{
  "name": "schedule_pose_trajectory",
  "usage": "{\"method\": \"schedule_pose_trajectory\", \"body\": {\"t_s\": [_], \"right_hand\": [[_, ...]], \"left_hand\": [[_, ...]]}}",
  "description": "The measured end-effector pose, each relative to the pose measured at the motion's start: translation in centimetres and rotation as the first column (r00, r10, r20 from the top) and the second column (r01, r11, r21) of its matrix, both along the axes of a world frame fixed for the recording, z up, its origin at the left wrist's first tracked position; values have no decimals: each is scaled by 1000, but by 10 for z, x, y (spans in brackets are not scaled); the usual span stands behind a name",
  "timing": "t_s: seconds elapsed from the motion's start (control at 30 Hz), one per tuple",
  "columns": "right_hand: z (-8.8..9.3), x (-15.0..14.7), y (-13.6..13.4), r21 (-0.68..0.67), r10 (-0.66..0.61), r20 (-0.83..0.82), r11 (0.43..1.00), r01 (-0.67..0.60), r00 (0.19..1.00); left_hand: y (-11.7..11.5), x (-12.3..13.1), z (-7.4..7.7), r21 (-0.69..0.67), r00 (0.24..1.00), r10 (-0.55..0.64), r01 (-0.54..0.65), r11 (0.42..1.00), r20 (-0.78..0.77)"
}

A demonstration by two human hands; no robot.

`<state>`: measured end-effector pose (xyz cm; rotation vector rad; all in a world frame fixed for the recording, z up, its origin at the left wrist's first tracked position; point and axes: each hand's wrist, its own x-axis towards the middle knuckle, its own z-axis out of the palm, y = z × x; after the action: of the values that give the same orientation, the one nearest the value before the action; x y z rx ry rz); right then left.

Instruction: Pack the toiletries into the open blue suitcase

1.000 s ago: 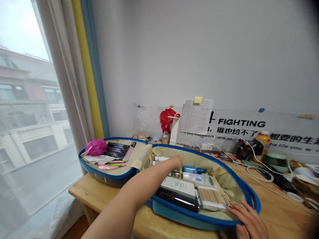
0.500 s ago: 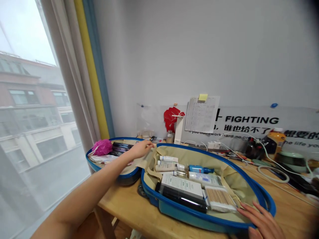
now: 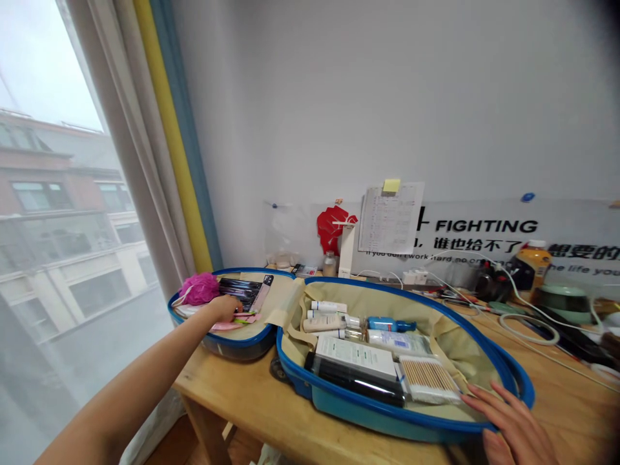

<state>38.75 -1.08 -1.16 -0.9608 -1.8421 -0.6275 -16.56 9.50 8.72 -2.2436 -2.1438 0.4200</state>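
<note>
Blue case (image 3: 349, 413) | left hand (image 3: 225, 307) on packets (image 3: 238, 292), grip unclear | right hand (image 3: 516, 429) flat on rim (image 3: 477, 428)

A big window (image 3: 53, 194) lets in pale daylight. White, yellow and blue curtains (image 3: 133, 129) hang beside it. The wall (image 3: 387, 97) is plain grey, the desk (image 3: 242, 403) light wood

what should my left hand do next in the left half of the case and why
Probably close the fingers on the nearest dark packet: the left hand is right at the packets' near edge, while the right hand rests flat on the case rim.
</note>
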Motion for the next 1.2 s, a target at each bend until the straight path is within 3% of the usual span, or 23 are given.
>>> {"method": "schedule_pose_trajectory", "body": {"t_s": [0.17,0.3,0.4,0.53,0.67,0.73,0.83,0.9,1.0,1.1,1.2], "right_hand": [[3,-1,-2,16,-28,-5,999,28,1000],[7,-2,-4,12,-25,13,1000,25,1000],[7,-2,-5,7,-31,1,999,31,1000],[5,-2,-5,1,-29,-8,1000,29,1000],[5,-2,-4,-4,-28,-10,1000,28,1000],[6,-2,-5,-4,-29,-14,1000,29,999],[6,-3,-6,-5,-35,-23,999,35,999],[7,-2,-7,-19,-36,-24,999,36,999],[7,-2,-7,-30,-37,-16,999,37,999],[6,-2,-6,-17,-34,-21,999,33,999],[4,-1,-4,-10,-17,-8,1000,17,1000]], "left_hand": [[1,1,4,52,999,-7,4,999,51],[-1,15,22,130,988,-30,11,991,151],[-6,43,45,225,964,-127,74,972,232],[-13,107,66,332,886,-352,248,910,302],[-15,180,55,270,766,-588,527,806,260],[-13,208,41,142,770,-602,585,798,212],[-7,231,20,-7,812,-561,569,822,163],[-5,235,13,-35,829,-537,548,836,157],[-5,229,17,-5,815,-540,553,833,209],[-8,210,33,98,806,-497,494,864,322],[-8,172,52,200,838,-411,361,911,360]]}}
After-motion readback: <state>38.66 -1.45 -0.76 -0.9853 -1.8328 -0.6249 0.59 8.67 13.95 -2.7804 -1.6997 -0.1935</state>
